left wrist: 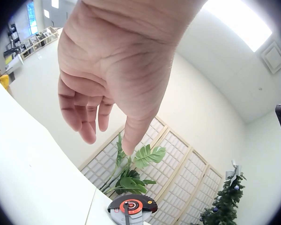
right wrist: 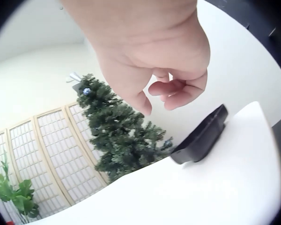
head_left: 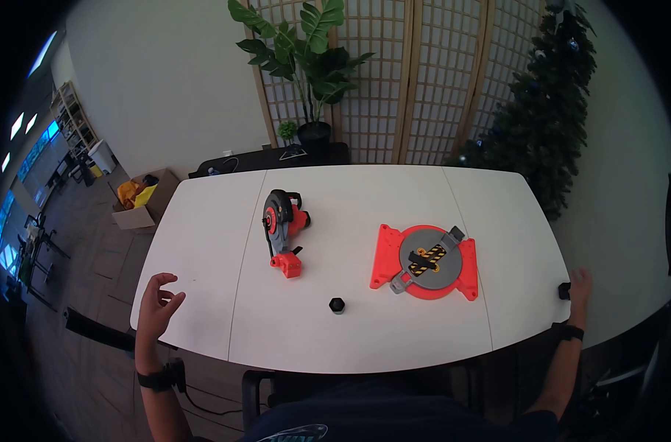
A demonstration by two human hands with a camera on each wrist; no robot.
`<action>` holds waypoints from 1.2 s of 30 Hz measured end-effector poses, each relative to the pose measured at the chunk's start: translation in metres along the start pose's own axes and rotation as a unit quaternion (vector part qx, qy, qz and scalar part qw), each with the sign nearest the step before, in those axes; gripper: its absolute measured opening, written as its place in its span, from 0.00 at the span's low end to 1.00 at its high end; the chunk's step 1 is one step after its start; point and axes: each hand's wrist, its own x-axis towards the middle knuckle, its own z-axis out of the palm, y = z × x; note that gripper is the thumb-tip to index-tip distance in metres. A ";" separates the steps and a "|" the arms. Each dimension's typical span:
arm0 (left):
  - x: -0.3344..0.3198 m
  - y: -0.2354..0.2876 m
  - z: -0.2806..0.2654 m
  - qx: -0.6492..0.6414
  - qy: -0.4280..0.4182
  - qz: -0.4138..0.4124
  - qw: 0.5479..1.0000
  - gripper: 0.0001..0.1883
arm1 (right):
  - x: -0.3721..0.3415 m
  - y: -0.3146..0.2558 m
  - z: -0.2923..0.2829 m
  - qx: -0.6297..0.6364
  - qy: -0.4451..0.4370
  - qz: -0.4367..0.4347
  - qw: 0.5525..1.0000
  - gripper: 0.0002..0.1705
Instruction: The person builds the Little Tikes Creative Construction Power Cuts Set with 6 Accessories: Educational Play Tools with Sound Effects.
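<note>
My left hand (head_left: pixel 157 309) hovers over the left end of the white table (head_left: pixel 195 243), fingers loosely bent, nothing in them; the left wrist view shows its bare palm (left wrist: pixel 117 70). At the table's right edge, my right hand (head_left: pixel 580 295) is beside a small black tray-like piece (right wrist: pixel 201 136), its fingers loosely curled above it with a gap between. A toy circular saw head (head_left: pixel 280 221) with a red handle and grey guard stands left of centre. Right of centre lies a red base with a round grey turntable (head_left: pixel 453 269). A black hexagonal knob (head_left: pixel 337 304) sits near the front.
Behind the table stand a potted plant (head_left: pixel 315 132), a folding screen (head_left: pixel 383 88) and a decorated fir tree (head_left: pixel 534 125). An open cardboard box (head_left: pixel 147 210) is on the floor at the left. A chair armrest (head_left: pixel 256 390) shows at the front.
</note>
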 end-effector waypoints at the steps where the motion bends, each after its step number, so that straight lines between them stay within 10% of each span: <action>1: 0.001 0.003 0.002 -0.005 -0.006 0.006 1.000 0.25 | -0.011 -0.032 -0.005 0.060 -0.021 -0.012 0.998 0.28; 5: 0.010 0.011 0.012 -0.009 -0.020 0.016 1.000 0.25 | -0.066 -0.181 -0.049 0.167 -0.178 -0.054 0.968 0.25; 18: 0.031 0.044 0.052 -0.025 -0.078 0.061 0.995 0.24 | -0.145 -0.346 -0.074 0.117 -0.480 -0.251 0.832 0.44; 23: 0.038 0.058 0.068 -0.020 -0.102 0.081 0.991 0.24 | -0.160 -0.361 -0.053 0.064 -0.492 -0.299 0.815 0.56; 36: 0.050 0.104 0.119 0.005 -0.202 0.134 0.970 0.25 | -0.178 -0.412 0.000 -0.004 -0.438 -0.347 0.830 0.40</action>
